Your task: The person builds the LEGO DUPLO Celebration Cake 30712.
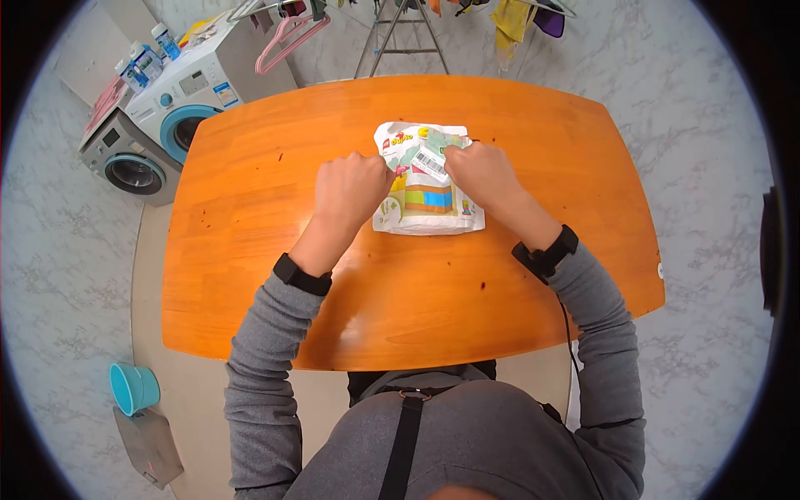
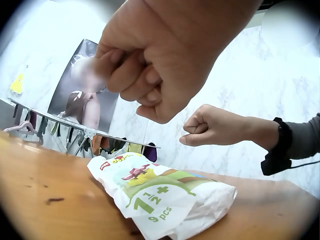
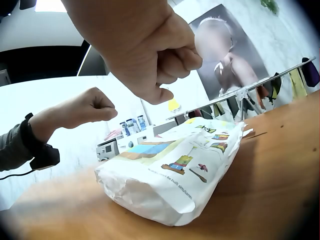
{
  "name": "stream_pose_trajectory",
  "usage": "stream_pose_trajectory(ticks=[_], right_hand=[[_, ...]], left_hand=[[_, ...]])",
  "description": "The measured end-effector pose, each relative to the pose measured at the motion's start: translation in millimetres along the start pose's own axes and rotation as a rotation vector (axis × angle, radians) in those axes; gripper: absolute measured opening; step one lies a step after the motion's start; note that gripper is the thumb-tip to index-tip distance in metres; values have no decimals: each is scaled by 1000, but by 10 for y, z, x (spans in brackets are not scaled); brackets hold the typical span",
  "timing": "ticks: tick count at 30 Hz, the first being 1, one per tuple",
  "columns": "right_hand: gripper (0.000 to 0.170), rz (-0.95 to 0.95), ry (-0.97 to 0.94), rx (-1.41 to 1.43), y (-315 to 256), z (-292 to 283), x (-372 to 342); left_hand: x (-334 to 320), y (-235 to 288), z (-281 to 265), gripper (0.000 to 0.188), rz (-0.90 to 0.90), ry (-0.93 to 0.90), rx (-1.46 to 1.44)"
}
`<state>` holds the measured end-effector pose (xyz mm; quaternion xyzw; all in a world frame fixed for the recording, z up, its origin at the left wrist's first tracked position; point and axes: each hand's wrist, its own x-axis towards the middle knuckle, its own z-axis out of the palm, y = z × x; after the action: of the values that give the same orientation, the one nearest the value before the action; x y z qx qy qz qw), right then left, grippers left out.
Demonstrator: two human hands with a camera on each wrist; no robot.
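A white paper bag (image 1: 428, 198) printed with colourful toy bricks lies on the table. In the head view a barcode label shows near its top, and the left wrist view shows "9 pcs" on its printed front. Above the bag's left side my left hand (image 1: 350, 190) is curled into a fist with nothing in it. My right hand (image 1: 490, 177) makes a similar fist over the right side. Both wrist views show a gap between the hands and the bag (image 3: 165, 162). The fingers (image 2: 142, 82) of my left hand fold in towards the palm.
The orange wooden table (image 1: 250, 250) has small dark marks. Beyond its far left side stand two washing machines (image 1: 133, 171) with bottles on top. A drying rack (image 1: 400, 50) with hanging clothes is behind it. A turquoise bucket (image 1: 133, 389) sits on the floor at left.
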<state>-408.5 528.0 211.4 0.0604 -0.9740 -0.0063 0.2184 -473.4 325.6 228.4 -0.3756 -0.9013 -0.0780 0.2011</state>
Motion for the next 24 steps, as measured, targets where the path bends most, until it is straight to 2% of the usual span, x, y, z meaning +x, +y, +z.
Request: stream_pose_trajectory(ticks=[8, 15, 24], right_hand=[[9, 100, -38, -39, -19, -33, 75], [5, 146, -65, -20, -190, -163, 168], [5, 164, -96, -79, -181, -245, 142]], left_hand=[[207, 1, 222, 24, -145, -79, 17], [354, 238, 107, 24, -115, -89, 14], [454, 235, 14, 27, -64, -111, -64]])
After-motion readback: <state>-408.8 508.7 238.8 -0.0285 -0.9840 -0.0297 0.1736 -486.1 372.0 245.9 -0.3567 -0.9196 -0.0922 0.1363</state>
